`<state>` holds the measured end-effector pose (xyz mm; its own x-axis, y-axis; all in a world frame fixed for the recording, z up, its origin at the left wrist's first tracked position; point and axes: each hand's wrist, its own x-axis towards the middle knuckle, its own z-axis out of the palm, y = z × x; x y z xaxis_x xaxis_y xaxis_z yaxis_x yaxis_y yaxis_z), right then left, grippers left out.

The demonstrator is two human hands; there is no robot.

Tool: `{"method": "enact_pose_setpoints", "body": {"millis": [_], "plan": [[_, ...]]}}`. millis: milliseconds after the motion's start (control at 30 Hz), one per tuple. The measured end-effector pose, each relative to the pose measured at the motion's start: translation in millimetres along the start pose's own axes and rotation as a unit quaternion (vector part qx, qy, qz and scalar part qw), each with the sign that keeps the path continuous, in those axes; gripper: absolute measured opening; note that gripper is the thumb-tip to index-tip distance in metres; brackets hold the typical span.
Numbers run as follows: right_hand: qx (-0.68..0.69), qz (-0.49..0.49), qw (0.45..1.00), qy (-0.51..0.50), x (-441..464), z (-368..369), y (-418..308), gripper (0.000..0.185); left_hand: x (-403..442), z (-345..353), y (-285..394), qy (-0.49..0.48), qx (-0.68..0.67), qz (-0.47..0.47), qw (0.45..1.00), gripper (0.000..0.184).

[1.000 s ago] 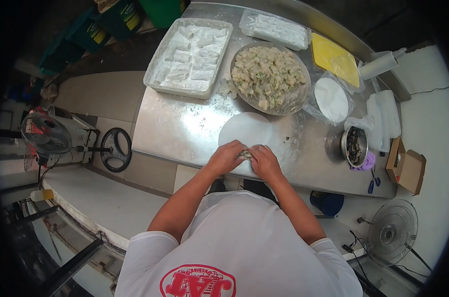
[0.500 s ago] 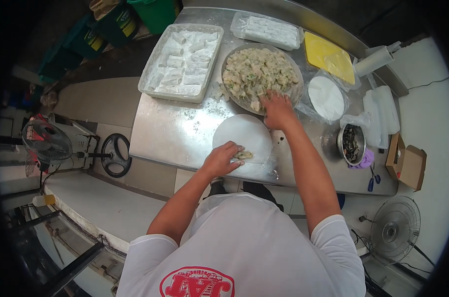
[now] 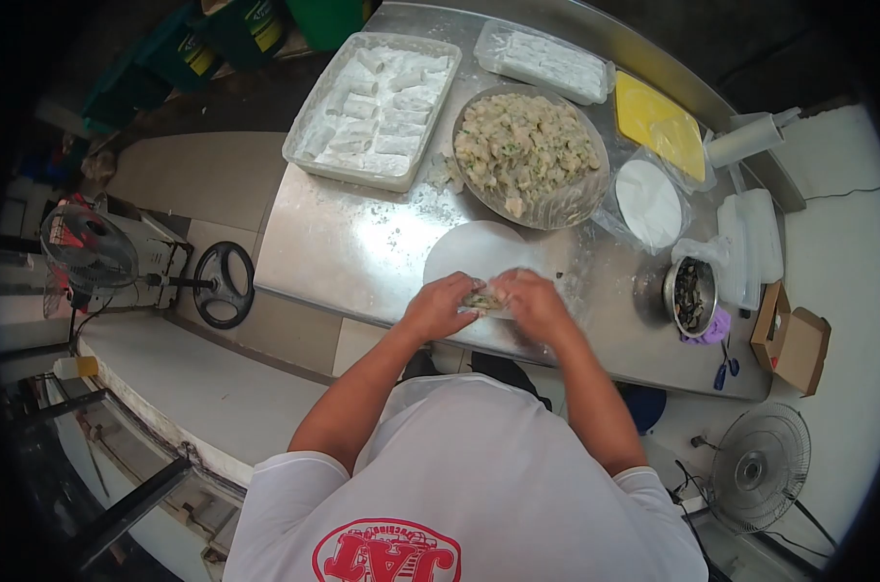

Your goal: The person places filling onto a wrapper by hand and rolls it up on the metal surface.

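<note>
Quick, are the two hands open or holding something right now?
Left hand: half-curled beside the filling on the round white sheet; grip cannot be told.
Right hand: blurred, near the filling; open or closed cannot be told.

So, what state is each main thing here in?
Round wrapper: far side flat, near edge partly hidden
Filling portion: partly exposed
Mixing bowl: uncovered, heaped with chunky mixture
Large plastic tub: uncovered, holding flour-dusted rolls
Small metal bowl: uncovered, holding dark pieces
Cardboard box: open
</note>
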<state>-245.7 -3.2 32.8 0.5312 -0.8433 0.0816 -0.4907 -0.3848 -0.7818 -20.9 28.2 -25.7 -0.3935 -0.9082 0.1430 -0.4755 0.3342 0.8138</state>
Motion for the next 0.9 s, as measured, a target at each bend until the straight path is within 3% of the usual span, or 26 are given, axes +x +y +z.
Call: {"method": "enact_pose_setpoints", "body": {"millis": [100, 200, 300, 367, 667, 733, 800, 900], "plan": [[-0.021, 0.033, 0.999, -0.011, -20.0, 34.8, 8.7, 0.024, 0.8, -1.8, -3.5, -0.024, -0.003, 0.006, 1.000, 0.039], [-0.052, 0.036, 0.997, 0.050, -29.8, 46.9, 18.5, 0.025, 1.3, -4.2, 0.0, -0.029, -0.008, 0.001, 1.000, 0.036], [-0.068, -0.016, 0.995, 0.072, -31.7, 49.0, 17.4, 0.022, 2.6, -8.5, 5.5, -0.031, -0.017, 0.017, 0.999, 0.034], [0.074, 0.045, 0.983, 0.165, -29.4, 43.3, -1.1, 0.018, 2.1, -13.7, 12.6, -0.025, -0.032, 0.005, 0.999, 0.032], [-0.072, 0.014, 0.995, 0.066, -34.8, 55.2, 31.3, 0.023, 2.8, -4.2, -2.1, -0.029, -0.013, 0.004, 0.999, 0.027], [-0.059, 0.025, 0.994, 0.084, -34.3, 51.0, 15.5, 0.021, 3.2, -6.0, 2.2, -0.039, -0.015, -0.004, 0.999, 0.028], [-0.045, 0.035, 0.993, 0.103, -32.6, 48.1, 4.3, 0.019, 4.0, -5.6, 9.1, 0.026, -0.042, 0.022, 0.999, 0.032], [0.003, 0.068, 0.987, 0.143, -36.5, 47.7, 2.6, 0.017, 6.1, -3.4, 9.5, 0.011, 0.007, 0.045, 0.999, 0.035]]}}
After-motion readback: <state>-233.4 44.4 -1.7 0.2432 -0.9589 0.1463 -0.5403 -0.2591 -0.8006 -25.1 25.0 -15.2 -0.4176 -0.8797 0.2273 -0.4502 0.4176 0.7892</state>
